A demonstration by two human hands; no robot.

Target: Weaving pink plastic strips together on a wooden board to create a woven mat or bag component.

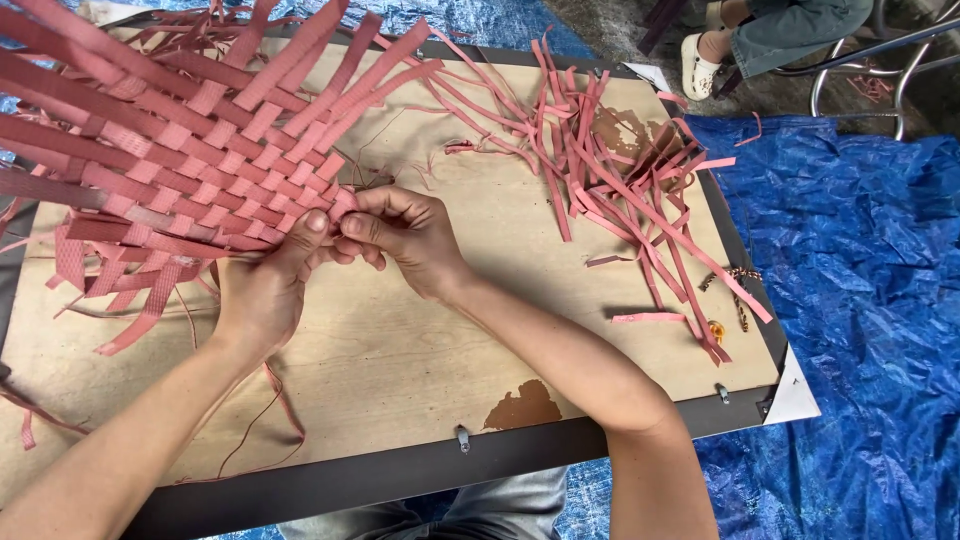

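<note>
A half-woven mat of pink plastic straps lies tilted over the left part of a plywood board. My left hand grips the mat's right corner from below, thumb on top. Just to the right of it, my right hand pinches the same corner with fingers curled on the strap ends. Loose strap ends fan out from the weave toward the upper right.
A pile of loose pink straps lies on the board's right side. The board has a dark frame and rests on a blue tarp. Another person's legs and a metal chair are at the top right.
</note>
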